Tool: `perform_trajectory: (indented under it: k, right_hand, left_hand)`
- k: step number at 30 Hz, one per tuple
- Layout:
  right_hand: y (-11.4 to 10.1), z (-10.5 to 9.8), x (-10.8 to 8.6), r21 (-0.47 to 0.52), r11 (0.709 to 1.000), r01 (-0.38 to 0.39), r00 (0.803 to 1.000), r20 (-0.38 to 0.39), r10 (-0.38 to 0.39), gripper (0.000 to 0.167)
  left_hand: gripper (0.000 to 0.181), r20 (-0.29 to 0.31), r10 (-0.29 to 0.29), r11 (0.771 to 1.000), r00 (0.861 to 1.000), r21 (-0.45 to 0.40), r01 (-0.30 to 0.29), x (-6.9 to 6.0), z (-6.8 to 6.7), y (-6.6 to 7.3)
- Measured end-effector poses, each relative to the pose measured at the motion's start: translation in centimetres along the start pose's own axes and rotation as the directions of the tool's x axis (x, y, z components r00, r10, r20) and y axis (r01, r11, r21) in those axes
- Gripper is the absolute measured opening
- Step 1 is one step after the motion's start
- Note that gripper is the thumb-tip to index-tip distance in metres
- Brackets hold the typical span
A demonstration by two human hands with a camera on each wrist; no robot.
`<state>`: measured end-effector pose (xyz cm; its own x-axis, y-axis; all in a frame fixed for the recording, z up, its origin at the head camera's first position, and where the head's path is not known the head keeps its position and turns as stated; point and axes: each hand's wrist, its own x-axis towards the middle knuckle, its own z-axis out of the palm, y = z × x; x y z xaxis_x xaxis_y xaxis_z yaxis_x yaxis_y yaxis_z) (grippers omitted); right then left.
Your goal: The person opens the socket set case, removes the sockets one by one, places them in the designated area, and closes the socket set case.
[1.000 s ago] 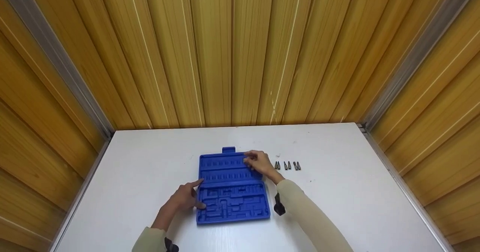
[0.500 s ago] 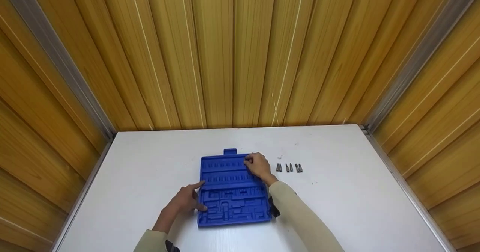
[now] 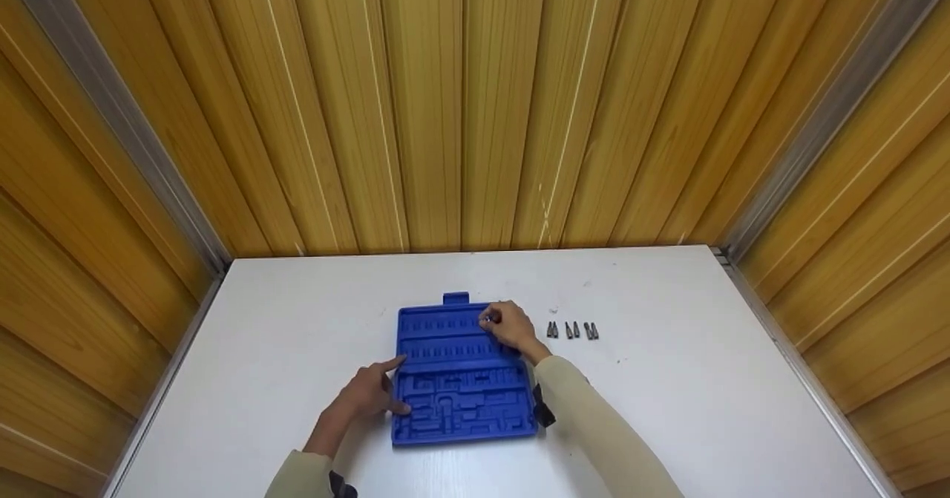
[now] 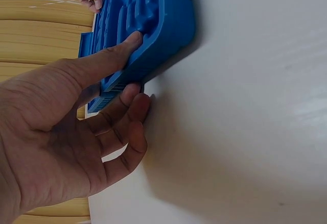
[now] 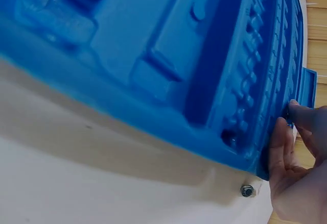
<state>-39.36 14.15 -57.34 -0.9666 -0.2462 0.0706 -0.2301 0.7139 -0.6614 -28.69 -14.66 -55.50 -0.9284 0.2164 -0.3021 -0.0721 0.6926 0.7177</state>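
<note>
A blue plastic tool case [image 3: 464,367] lies opened flat on the white table, with moulded slots in both halves. My left hand [image 3: 365,392] holds its left edge. In the left wrist view the thumb [image 4: 134,39] rests over the rim of the case [image 4: 173,35], while the other fingers curl by its side. Over the upper right of the case, my right hand [image 3: 510,325] pinches a small dark metal bit [image 3: 487,320], mostly hidden by the fingertips. To the right, several small dark metal bits [image 3: 571,330] stand in pairs on the table.
Corrugated wood-patterned walls [image 3: 475,112] enclose the white table [image 3: 297,320] at the back and both sides. A blue latch tab [image 3: 456,298] sticks out from the case's far edge. In the right wrist view one bit [image 5: 247,191] shows beside the case.
My right hand has shifted slightly leftward over the upper row of slots, and its forearm has come closer to the case. The left hand keeps its place on the case.
</note>
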Motion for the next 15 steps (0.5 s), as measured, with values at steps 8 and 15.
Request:
perform_trajectory:
  k: [8, 15]
  right_hand:
    - [0.3, 0.4, -0.5, 0.162, 0.987, 0.006, 0.998, -0.062, 0.004, 0.013]
    - [0.3, -1.1, -0.7, 0.396, 0.918, -0.023, 1.0, 0.002, 0.025, 0.021]
  left_hand:
    - [0.092, -0.015, -0.028, 1.0, 0.999, 0.007, 0.028, -0.3, 0.0, 0.0]
    - [0.091, -0.001, -0.034, 0.999, 0.999, 0.018, 0.034, -0.1, -0.1, 0.4]
